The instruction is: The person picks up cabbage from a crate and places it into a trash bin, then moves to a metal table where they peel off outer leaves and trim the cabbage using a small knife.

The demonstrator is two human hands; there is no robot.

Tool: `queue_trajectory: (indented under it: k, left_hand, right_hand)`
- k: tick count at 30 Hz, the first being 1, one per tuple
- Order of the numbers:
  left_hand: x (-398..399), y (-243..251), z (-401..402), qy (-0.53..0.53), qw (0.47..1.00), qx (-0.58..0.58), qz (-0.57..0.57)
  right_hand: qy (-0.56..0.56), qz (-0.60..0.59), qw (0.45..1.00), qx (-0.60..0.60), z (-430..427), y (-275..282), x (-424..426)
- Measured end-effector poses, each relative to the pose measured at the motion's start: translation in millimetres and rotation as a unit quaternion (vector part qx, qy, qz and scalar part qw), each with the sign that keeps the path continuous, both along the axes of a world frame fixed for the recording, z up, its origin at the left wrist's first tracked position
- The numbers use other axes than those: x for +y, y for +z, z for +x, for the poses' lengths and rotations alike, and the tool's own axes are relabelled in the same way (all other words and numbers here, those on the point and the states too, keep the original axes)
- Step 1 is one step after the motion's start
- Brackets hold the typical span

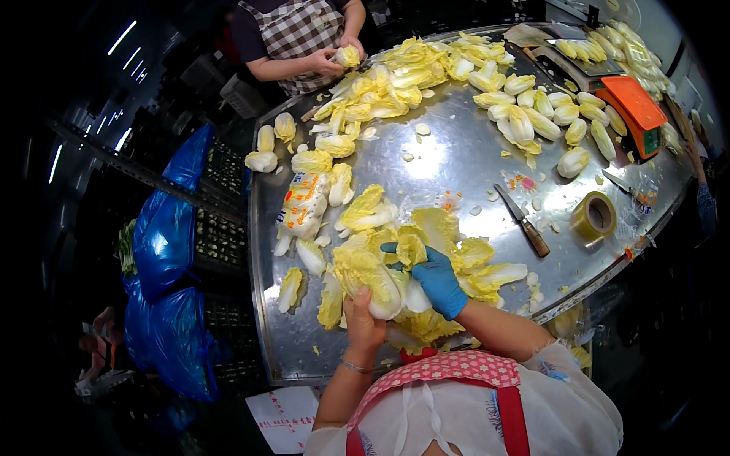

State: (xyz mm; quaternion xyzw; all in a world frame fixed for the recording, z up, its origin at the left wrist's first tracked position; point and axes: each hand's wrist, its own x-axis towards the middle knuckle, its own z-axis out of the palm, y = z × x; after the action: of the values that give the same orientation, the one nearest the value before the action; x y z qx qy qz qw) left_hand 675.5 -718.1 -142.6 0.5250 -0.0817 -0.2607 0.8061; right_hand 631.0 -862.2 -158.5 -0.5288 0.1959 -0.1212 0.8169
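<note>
My bare left hand [364, 322] grips the base of a yellow-white napa cabbage head [370, 273] over the near side of the steel table. Beside it, my right hand [439, 279], in a blue glove, pinches a curled yellow cabbage leaf [412, 248] at the head's right side. Loose outer leaves [485, 279] lie under and around both hands. A knife with a wooden handle [533, 236] rests to the right, well apart from my gloved hand. Left of the held head are a short cabbage piece [311, 256] and a printed plastic bag of cabbage [305, 204].
A roll of tape [594, 218], a second knife [619, 182] and an orange scale [636, 108] stand at the right. Trimmed heads [519, 122] and a leaf heap [393, 85] cover the far side. Across the table a co-worker [302, 45] holds a small cabbage.
</note>
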Motion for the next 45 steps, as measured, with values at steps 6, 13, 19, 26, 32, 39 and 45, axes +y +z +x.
queue_trajectory:
  k: [6, 13, 19, 26, 32, 39, 45]
  left_hand:
    - [-8.8, 12.5, 3.4, -0.03, 0.999, 0.0, -0.039]
    - [-2.1, 7.3, 5.2, -0.066, 0.972, -0.166, 0.15]
    - [2.8, 8.2, 8.3, -0.066, 0.993, -0.069, 0.067]
    - [-2.6, 13.1, -1.8, -0.064, 0.988, -0.128, 0.063]
    - [-1.3, -2.9, 10.8, -0.024, 0.93, -0.277, 0.241]
    - [-12.4, 16.6, 3.2, 0.013, 0.978, -0.152, 0.145]
    - [12.0, 18.5, 16.7, -0.109, 0.987, 0.075, -0.091]
  right_hand:
    - [0.047, 0.089, 0.989, -0.11, -4.3, 26.8, -9.1]
    - [0.125, -0.034, 0.991, -0.044, -6.6, 32.6, -14.4]
    - [0.106, 0.01, 0.991, -0.083, -8.1, 21.8, -12.4]
    - [0.095, -0.011, 0.994, 0.057, -1.0, -14.1, -11.6]
    - [0.011, -0.046, 0.999, -0.001, -12.5, 19.0, 5.1]
    - [-0.053, -0.091, 0.992, -0.066, -13.7, 15.1, 5.8]
    - [-0.045, 0.104, 0.991, -0.064, -10.8, 18.5, -15.3]
